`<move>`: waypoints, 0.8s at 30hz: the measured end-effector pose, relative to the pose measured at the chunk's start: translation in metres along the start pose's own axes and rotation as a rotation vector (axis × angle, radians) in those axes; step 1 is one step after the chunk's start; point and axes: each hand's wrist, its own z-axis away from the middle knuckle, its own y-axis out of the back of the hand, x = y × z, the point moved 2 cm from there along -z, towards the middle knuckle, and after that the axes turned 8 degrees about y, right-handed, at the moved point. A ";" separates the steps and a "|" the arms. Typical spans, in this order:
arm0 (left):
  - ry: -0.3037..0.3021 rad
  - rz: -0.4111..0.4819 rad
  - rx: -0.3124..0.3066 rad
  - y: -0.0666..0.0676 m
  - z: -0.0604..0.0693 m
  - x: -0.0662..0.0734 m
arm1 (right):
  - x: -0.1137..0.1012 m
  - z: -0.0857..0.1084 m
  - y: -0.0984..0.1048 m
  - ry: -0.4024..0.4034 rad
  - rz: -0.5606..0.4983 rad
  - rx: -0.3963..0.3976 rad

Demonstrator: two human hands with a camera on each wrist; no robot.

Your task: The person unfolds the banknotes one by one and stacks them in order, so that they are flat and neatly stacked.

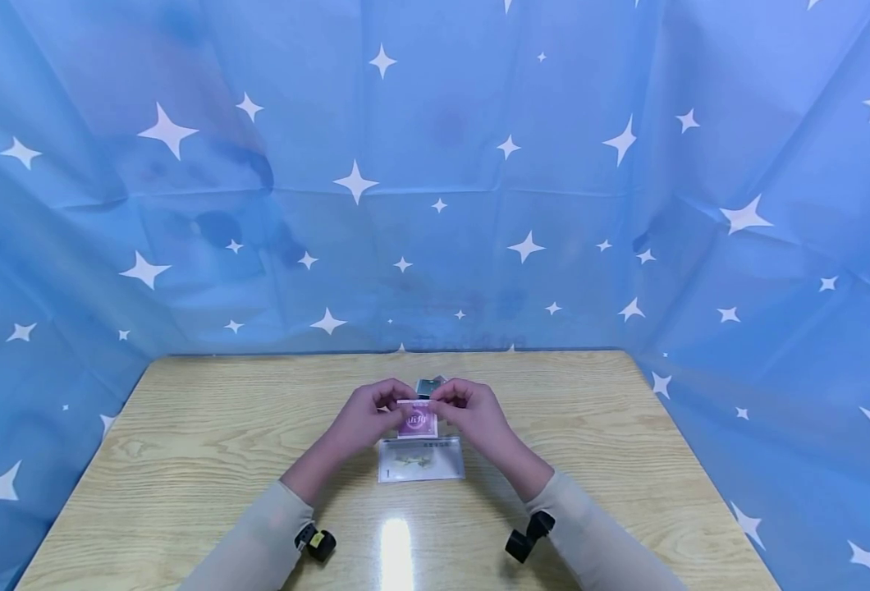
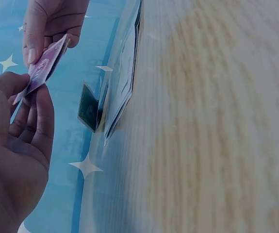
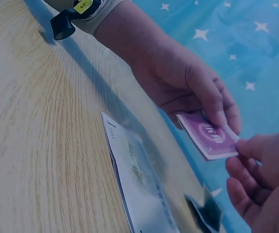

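A small square pink-purple card or packet (image 1: pixel 418 421) with a white border and white lettering is held up above the table. My left hand (image 1: pixel 361 420) pinches its left side between thumb and fingers. At the other side, my right hand (image 1: pixel 482 417) pinches its edge, and both hands show again in the left wrist view. Below lies a white sheet or thin booklet (image 1: pixel 422 461) with a pale picture and dark print, its edges showing several layers in the left wrist view. Just behind it, a dark green folded piece (image 2: pixel 87 108) stands partly raised.
The wooden table (image 1: pixel 221 468) has its far edge close to a blue curtain (image 1: pixel 450 156) with white stars. Black wrist cameras (image 1: pixel 315 542) hang at both sleeves. A bright light reflection lies on the near part of the tabletop.
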 end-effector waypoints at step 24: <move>-0.083 -0.064 -0.008 0.007 0.009 0.001 | -0.011 0.007 0.005 -0.014 -0.038 0.061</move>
